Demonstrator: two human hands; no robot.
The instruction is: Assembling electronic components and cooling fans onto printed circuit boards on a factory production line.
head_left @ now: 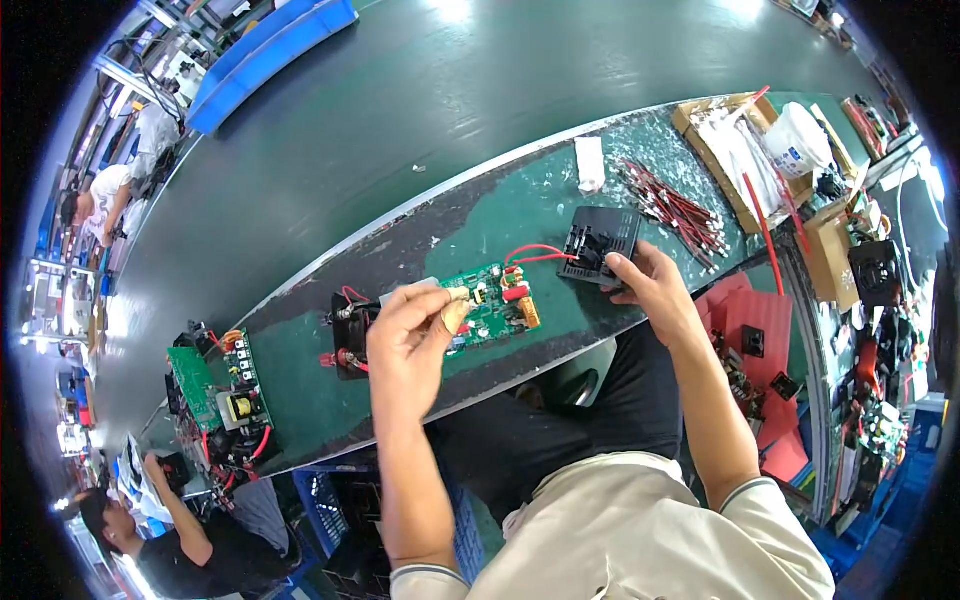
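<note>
My right hand [655,288] grips the near right corner of a black slotted plastic panel [601,236], thumb on top. Red wires [540,249] run from this panel to a green circuit board [497,305], which carries red, yellow and black components. My left hand [408,335] is over the board's left end, thumb and fingers pinched together with pale yellow coverings at the tips. Whatever lies between those fingertips is too small to make out. Partly behind the left hand is a black part with red terminals [350,340].
A bundle of red and black wires [676,212] and a white object [590,165] lie beyond the panel. At the right stands a cardboard box [700,125] with a white bucket [797,138]. More circuit boards [200,385] are at the left, near a seated person [190,535].
</note>
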